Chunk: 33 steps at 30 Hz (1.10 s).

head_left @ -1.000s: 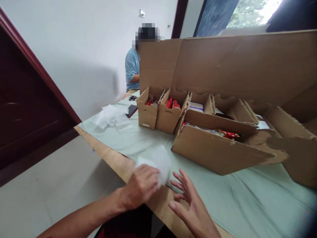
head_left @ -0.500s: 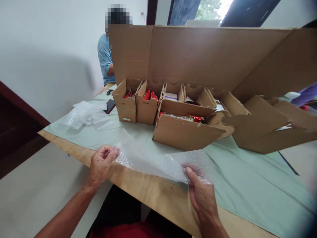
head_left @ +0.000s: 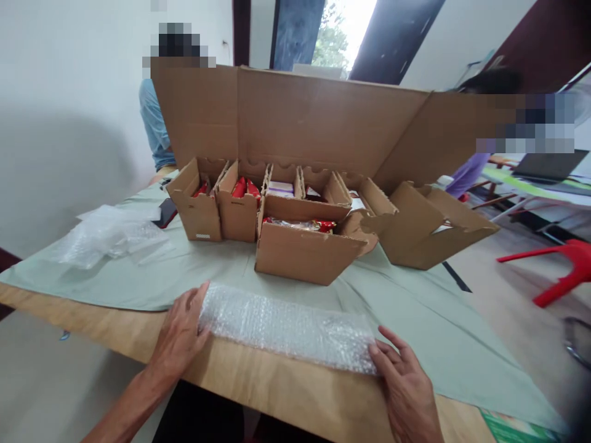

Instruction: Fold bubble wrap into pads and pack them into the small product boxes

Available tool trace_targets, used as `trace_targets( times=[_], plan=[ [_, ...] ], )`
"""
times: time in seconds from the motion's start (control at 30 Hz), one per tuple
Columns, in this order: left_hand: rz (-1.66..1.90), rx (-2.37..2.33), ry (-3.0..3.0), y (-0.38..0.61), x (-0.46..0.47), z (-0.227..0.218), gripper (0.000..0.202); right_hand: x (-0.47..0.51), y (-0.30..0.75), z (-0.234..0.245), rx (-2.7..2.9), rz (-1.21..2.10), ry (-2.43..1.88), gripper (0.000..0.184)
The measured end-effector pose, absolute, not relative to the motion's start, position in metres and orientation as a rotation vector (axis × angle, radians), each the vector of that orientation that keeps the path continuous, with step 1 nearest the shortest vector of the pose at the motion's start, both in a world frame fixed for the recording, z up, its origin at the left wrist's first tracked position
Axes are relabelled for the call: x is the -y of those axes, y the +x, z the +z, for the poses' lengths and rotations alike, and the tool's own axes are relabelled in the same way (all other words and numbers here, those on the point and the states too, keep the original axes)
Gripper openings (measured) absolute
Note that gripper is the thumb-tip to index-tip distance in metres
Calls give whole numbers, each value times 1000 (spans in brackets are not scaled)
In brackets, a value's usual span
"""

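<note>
A clear strip of bubble wrap [head_left: 286, 326] lies stretched lengthwise along the front edge of the table, partly over the green cloth and partly over bare wood. My left hand [head_left: 178, 335] grips its left end, thumb at the lower corner and fingers at the upper one. At the opposite end, my right hand [head_left: 409, 384] holds the edge by the thumb and fingers, with the index finger lifted. Just beyond the strip stands an open cardboard bin [head_left: 309, 252] with red and shiny packets inside.
More cardboard bins [head_left: 237, 215] stand in a row behind, before a tall cardboard panel [head_left: 318, 117]. Crumpled bubble wrap [head_left: 111, 234] and a dark phone-like object [head_left: 166, 212] lie at left. A person in a blue shirt [head_left: 154, 123] sits behind. A red chair [head_left: 567, 264] stands at right.
The bubble wrap has gone from loosely slanted to flat and straight between my hands. My right hand has shifted from over the sheet to its right end. The view has turned right.
</note>
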<state>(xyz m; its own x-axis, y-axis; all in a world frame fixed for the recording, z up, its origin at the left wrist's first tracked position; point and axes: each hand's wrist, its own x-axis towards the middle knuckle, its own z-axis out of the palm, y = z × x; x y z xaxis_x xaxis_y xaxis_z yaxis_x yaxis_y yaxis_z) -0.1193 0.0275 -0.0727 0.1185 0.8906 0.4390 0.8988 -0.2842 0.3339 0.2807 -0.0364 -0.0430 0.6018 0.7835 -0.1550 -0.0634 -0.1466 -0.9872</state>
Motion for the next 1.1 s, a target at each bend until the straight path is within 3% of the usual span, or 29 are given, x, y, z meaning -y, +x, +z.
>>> trace_targets(
  times=[0.07, 0.2, 0.33, 0.57, 0.87, 1.0, 1.1],
  plan=[
    [-834, 1677, -2356, -115, -35, -70, 64, 44, 291, -46, 719, 771, -1614, 74],
    [-847, 1450, -2540, -110, -49, -57, 36, 50, 304, -47, 920, 752, -1701, 68],
    [-1079, 1721, -2786, -110, -53, -31, 24, 51, 304, -39, 1222, 817, -1746, 47],
    [-1385, 2506, -2519, -109, -70, 6, 35, 53, 290, -34, 1117, 963, -1716, 51],
    [-1875, 2740, -2267, -136, -60, 18, 26, 23, 277, -34, 1138, 909, -1774, 55],
    [-2225, 3014, -1805, -179, -50, 12, 37, 4, 246, -26, 1289, 1082, -1621, 51],
    [-2275, 2897, -1498, -215, -51, 6, 37, -12, 211, -19, 1513, 1214, -1526, 46]
  ],
)
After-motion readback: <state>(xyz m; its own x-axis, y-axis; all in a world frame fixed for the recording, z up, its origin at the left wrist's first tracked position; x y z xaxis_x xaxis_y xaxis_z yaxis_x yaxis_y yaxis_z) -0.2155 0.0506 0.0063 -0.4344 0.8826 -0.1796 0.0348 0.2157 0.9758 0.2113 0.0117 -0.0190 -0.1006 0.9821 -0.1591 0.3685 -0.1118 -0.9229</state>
